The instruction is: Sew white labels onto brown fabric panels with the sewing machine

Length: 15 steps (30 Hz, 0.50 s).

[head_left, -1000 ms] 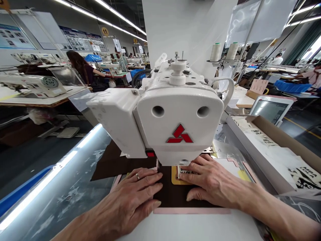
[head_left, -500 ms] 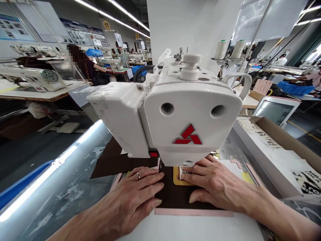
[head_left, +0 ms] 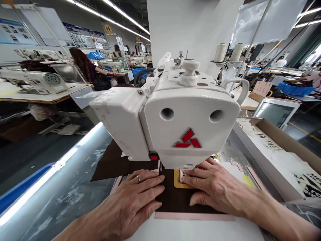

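A white sewing machine head (head_left: 185, 113) with a red three-diamond logo fills the middle of the view. Below it lies a dark brown fabric piece (head_left: 175, 199) inside a pink template frame (head_left: 195, 216). A yellow patch (head_left: 178, 180) with a white printed label sits on the fabric under the machine. My left hand (head_left: 135, 197), a ring on one finger, lies flat on the fabric's left part with fingers stretched out. My right hand (head_left: 213, 189) lies flat on the fabric with its fingertips on the label. The needle area is hidden by the machine head.
A cardboard box (head_left: 288, 147) of white printed labels stands at the right, with a tablet screen (head_left: 276, 113) behind it. Thread cones (head_left: 227, 52) stand behind the machine. A glossy metal surface (head_left: 62, 187) stretches left. A person sits at a far machine (head_left: 85, 67).
The view shifted slightly, so the machine head sits a little further right and lower. Both hands stay flat on the fabric, with the right fingertips covering more of the label.
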{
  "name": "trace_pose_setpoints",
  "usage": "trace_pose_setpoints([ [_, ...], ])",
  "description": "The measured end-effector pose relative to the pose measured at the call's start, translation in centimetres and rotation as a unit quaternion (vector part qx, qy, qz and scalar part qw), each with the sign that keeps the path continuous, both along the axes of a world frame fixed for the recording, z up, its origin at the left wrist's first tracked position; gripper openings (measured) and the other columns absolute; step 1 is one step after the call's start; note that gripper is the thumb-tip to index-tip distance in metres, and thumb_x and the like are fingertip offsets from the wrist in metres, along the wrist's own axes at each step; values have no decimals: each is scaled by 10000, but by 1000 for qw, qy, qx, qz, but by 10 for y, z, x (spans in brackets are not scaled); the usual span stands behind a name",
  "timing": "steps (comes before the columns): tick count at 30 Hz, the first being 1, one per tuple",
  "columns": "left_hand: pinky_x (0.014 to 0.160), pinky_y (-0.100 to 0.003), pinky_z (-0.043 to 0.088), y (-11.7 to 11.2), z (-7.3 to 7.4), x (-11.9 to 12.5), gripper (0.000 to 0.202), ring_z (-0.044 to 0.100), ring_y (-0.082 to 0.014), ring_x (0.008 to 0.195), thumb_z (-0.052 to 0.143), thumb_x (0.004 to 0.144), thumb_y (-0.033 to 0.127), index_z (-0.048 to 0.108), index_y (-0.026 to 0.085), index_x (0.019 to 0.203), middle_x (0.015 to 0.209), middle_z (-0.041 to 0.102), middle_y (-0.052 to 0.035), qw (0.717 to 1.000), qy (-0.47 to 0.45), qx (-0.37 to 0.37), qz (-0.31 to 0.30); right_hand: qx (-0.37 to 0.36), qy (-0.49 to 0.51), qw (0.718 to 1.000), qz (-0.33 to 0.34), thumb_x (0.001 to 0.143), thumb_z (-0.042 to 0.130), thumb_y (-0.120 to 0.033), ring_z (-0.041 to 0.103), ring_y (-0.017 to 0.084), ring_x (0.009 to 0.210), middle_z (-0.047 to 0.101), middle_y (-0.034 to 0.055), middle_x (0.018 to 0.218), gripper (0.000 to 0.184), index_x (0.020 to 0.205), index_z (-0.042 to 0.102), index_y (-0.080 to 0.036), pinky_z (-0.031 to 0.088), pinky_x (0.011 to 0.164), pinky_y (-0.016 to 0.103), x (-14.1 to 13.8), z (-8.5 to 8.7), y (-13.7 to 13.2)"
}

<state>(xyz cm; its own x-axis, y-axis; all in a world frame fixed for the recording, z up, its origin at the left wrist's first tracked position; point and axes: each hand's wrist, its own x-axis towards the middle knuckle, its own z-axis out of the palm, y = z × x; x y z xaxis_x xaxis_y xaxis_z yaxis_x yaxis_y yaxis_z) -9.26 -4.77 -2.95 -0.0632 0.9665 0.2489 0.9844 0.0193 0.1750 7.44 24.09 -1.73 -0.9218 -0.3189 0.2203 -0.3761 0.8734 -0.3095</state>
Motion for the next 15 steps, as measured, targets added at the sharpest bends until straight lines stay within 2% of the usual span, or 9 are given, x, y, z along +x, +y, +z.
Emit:
trace_pose_setpoints([
  [8, 1221, -452, 454, -1, 2, 1, 369, 507, -259, 1471, 520, 1098, 267, 615, 270, 1454, 1556, 588, -23, 1000, 5, -11, -2, 8, -12, 1000, -3, 1063, 541, -640, 611, 259, 1207, 700, -5, 1398, 489, 1368, 667, -279, 399, 1021, 437, -2, -3, 1],
  [15, 1206, -449, 479, -2, 1, 2, 360, 541, -272, 1443, 536, 1093, 267, 631, 263, 1441, 1526, 615, -42, 1000, -1, -6, -3, 14, -25, 1000, -2, 1065, 543, -635, 586, 273, 1253, 668, 16, 1462, 504, 1376, 675, -262, 400, 1066, 456, 0, -1, 0],
])
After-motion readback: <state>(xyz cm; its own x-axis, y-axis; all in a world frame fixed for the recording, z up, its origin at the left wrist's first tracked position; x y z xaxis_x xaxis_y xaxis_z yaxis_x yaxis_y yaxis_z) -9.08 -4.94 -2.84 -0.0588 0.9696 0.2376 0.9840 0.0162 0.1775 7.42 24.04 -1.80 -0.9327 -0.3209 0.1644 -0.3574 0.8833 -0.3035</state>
